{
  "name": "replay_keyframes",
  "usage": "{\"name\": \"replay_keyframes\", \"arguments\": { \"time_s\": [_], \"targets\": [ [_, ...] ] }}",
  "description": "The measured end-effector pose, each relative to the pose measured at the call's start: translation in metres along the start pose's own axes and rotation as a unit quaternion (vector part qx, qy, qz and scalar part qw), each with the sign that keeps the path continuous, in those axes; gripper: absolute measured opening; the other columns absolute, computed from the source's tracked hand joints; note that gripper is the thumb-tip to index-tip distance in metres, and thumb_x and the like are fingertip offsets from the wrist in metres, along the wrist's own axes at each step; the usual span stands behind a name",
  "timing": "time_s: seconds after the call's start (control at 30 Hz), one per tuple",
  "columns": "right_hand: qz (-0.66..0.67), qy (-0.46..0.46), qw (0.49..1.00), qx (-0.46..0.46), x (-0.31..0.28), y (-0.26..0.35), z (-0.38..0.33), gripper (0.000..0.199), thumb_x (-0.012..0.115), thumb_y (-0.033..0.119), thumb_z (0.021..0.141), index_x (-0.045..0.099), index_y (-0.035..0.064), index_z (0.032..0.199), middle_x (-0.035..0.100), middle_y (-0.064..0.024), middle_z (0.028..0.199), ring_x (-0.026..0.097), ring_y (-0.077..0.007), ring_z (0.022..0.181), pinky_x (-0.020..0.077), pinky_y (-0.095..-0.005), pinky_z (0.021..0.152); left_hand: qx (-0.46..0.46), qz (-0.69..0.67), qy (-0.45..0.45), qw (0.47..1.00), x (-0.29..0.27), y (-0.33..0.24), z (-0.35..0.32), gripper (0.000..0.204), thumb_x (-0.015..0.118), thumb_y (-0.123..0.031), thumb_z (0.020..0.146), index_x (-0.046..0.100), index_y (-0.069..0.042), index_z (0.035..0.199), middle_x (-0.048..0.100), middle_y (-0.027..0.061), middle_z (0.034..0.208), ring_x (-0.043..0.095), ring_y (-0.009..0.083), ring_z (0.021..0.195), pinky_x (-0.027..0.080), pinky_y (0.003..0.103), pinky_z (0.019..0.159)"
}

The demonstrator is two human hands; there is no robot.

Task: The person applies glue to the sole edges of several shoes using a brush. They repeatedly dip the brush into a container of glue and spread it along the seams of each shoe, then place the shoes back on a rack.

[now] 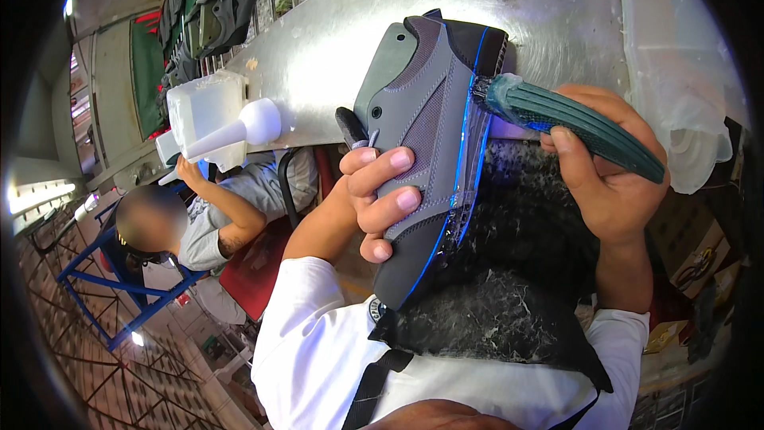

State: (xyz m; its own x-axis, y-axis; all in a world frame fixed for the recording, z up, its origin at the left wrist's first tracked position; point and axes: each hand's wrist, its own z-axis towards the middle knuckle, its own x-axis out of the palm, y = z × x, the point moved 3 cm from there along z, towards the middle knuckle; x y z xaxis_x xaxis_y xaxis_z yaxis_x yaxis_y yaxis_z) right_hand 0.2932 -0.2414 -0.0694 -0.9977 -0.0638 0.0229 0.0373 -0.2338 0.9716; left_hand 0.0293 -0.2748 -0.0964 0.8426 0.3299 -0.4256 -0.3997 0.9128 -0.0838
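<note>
A grey and black shoe upper (419,129) sits tilted on a grey-green shoe last (387,68), its toe pointing down toward me. Bright blue lines run along its bottom edge. My left hand (382,199) is closed round the upper near the laces; its thumb is hidden. In my right hand (613,191), gripped between thumb and fingers, is a brush with a ribbed dark green handle (585,123). The brush's dark bristles touch or nearly touch the upper's bottom edge near the heel. Below the shoe hangs my black, stained apron (501,310).
A metal table (565,16) lies ahead. At its left stand a translucent container (208,103) and a white spouted bottle (259,121). Several grey shoes (227,12) fill a rack. A co-worker (231,211) sits at left. Translucent plastic (672,56) lies at right.
</note>
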Motion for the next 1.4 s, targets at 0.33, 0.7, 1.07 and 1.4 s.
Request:
{"name": "replay_keyframes", "arguments": {
  "time_s": [0.33, 0.7, 1.07, 1.4],
  "targets": [
    [-0.04, -0.046, 0.998, 0.025, 0.001, 0.009, 0.012, 0.021, 0.073, -0.006, 0.085, 0.068, -0.0096, 0.105, 0.072, -0.0162, 0.1, 0.069, -0.0147, 0.082, 0.0564, -0.0255, 0.073, -0.002, 0.007, -0.011, 1.0, 0.007, -0.003, 0.005, 0.076, 0.064, -0.035, 0.097, 0.019, -0.016, 0.155, 0.052, 0.0093, 0.13, 0.062, 0.036, 0.109, 0.035, 0.056, 0.104],
    [-0.064, -0.056, 0.988, 0.125, -0.004, 0.006, 0.019, 0.024, 0.069, -0.004, 0.092, 0.066, -0.01, 0.115, 0.072, -0.0154, 0.105, 0.071, -0.0152, 0.088, 0.0598, -0.0273, 0.079, 0.0, 0.009, -0.021, 1.0, 0.006, -0.002, 0.003, 0.081, 0.068, -0.035, 0.094, 0.018, -0.015, 0.155, 0.053, 0.0092, 0.128, 0.063, 0.0357, 0.107, 0.036, 0.055, 0.103],
    [0.089, 0.11, 0.986, -0.09, -0.006, -0.022, -0.011, 0.025, 0.068, -0.001, 0.092, 0.064, -0.0085, 0.116, 0.068, -0.0268, 0.116, 0.072, -0.0235, 0.088, 0.0601, -0.0329, 0.079, 0.012, 0.038, -0.089, 0.995, 0.016, 0.006, -0.015, 0.085, 0.074, -0.031, 0.091, 0.018, -0.016, 0.154, 0.055, 0.0081, 0.125, 0.065, 0.0343, 0.103, 0.039, 0.054, 0.1],
    [0.216, 0.098, 0.971, 0.019, 0.003, 0.002, -0.05, 0.021, 0.077, 0.0, 0.081, 0.069, -0.0088, 0.099, 0.074, -0.0235, 0.096, 0.075, -0.0248, 0.077, 0.0607, -0.0328, 0.068, 0.056, 0.036, 0.013, 0.998, 0.008, 0.004, 0.009, 0.085, 0.073, -0.031, 0.092, 0.015, -0.018, 0.153, 0.054, 0.0087, 0.128, 0.064, 0.0343, 0.107, 0.04, 0.053, 0.102]
  ]
}}
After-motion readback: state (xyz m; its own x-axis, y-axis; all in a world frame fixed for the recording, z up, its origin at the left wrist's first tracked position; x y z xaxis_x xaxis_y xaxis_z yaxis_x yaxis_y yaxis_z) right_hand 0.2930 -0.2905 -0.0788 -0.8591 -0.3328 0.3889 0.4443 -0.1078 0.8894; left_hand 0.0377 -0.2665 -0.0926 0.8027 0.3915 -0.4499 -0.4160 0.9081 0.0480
